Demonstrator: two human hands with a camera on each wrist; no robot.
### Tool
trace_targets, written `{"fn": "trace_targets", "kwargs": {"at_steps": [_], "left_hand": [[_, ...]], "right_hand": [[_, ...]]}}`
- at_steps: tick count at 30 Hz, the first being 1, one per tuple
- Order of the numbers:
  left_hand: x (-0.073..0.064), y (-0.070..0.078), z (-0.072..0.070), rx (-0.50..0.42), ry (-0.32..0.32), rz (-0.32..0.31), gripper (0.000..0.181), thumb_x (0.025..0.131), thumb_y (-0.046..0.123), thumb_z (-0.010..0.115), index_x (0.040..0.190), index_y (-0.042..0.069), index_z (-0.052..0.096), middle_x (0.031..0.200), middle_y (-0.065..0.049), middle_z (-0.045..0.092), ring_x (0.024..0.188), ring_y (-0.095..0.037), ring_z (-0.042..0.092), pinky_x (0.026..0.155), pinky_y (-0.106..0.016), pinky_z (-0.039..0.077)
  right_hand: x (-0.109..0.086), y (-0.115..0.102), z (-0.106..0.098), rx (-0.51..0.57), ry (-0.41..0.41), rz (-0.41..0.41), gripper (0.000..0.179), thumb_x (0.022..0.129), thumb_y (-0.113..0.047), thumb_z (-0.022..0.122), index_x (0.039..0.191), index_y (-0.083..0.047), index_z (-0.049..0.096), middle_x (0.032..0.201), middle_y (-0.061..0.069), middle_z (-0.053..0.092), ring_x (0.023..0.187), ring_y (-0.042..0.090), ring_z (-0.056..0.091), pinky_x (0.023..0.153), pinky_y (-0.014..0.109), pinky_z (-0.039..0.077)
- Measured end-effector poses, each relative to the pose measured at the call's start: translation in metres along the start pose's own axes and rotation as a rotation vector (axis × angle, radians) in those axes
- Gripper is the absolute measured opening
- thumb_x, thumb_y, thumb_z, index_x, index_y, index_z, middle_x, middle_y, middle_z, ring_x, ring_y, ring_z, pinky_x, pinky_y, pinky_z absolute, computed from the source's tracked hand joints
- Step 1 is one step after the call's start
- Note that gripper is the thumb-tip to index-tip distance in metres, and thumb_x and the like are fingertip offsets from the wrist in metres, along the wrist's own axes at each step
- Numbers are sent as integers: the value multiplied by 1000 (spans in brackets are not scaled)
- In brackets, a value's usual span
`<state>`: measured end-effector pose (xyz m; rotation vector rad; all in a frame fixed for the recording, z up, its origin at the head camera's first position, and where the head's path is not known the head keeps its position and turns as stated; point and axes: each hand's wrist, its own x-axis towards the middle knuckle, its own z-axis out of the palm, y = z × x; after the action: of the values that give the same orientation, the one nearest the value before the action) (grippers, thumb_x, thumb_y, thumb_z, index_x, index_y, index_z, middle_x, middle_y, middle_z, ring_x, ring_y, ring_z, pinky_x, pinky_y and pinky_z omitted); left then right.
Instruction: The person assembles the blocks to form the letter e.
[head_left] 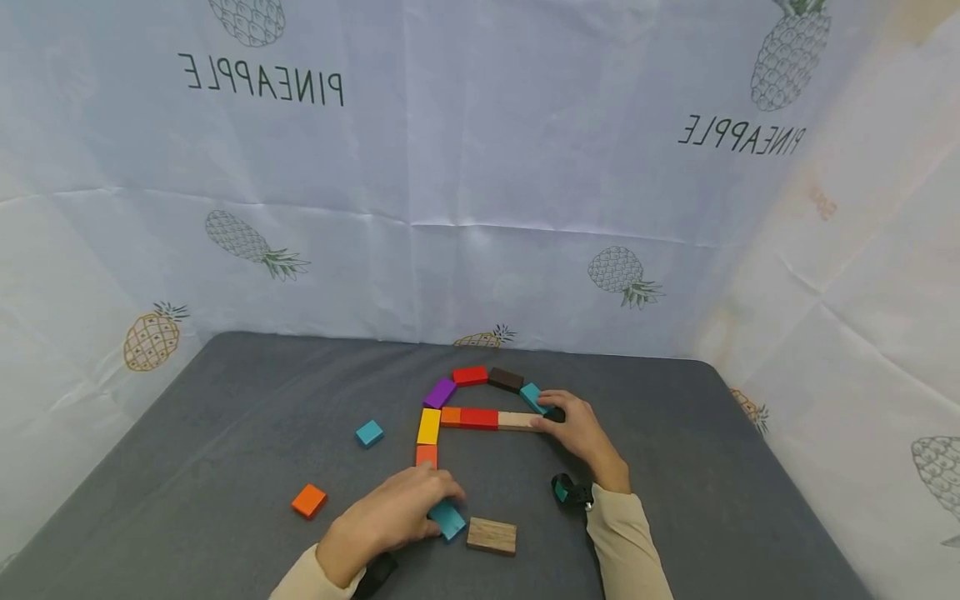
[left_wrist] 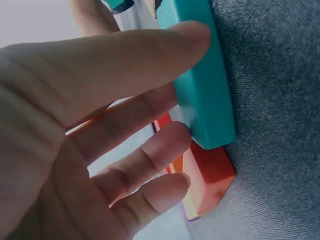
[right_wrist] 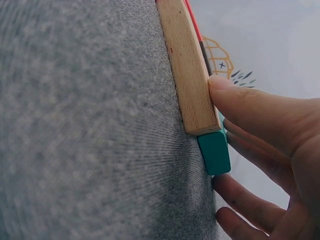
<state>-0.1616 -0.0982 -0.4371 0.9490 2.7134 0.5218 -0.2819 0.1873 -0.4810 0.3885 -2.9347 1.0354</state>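
Note:
My left hand [head_left: 401,510] pinches a teal block [head_left: 447,520] between thumb and fingers at the lower end of a block outline; in the left wrist view this block [left_wrist: 207,100] touches or nearly touches an orange-red block [left_wrist: 210,172]. At the outline's right side, my right hand [head_left: 581,432] lies over a second teal block [head_left: 533,397]. Its thumb touches the top edge of a pale wooden block [right_wrist: 187,70], while its fingers rest loosely beside the teal block's end [right_wrist: 215,152]. The pale block ends a row with a red block [head_left: 478,418] and an orange block [head_left: 451,416].
Yellow [head_left: 428,426], purple [head_left: 439,392], red [head_left: 470,376] and dark brown [head_left: 506,379] blocks continue the outline. Loose on the grey table [head_left: 225,433] lie a teal block [head_left: 369,433], an orange block [head_left: 309,501] and a brown wooden block [head_left: 492,536]. A printed cloth [head_left: 510,167] hangs behind.

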Motion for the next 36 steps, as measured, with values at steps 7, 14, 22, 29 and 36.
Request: {"fn": "trace_targets", "kwargs": {"at_steps": [7,14,22,29,36], "left_hand": [[2,-1,3,5,16,-2,32,79,13,84,109,16,74,103,7,68,90,-7,53,82,-26,52],[4,-2,5,5,29,1,31,80,16,83,109,17,74,102,8,68,89,-6,54,81,-26,52],[0,2,-3,20,80,26,41,78,19,85,116,13,72,108,4,69,95,-9,57,85,-29,53],[8,9,11,36,62,115,38,78,30,85,113,18,74,107,10,71,85,-2,46,74,-16,45],[12,12,21,20,68,129,30,79,28,84,107,23,77,103,16,72,77,0,40,68,-12,36]], "right_hand": [[0,0,0,-1,0,-6,43,90,-25,74,126,-4,67,140,16,57,135,40,48,111,59,37],[1,1,0,-3,-1,-9,44,90,-25,74,127,-3,67,140,17,57,136,41,47,111,60,37],[0,0,-1,12,-5,-20,44,90,-25,73,128,-3,66,141,17,56,136,42,46,110,60,37],[0,0,-1,11,0,-24,44,90,-25,74,127,-3,66,141,18,57,135,42,47,110,60,38],[-1,0,-1,18,-5,-20,44,90,-25,74,128,-3,66,141,17,56,135,41,47,110,60,38]]}}
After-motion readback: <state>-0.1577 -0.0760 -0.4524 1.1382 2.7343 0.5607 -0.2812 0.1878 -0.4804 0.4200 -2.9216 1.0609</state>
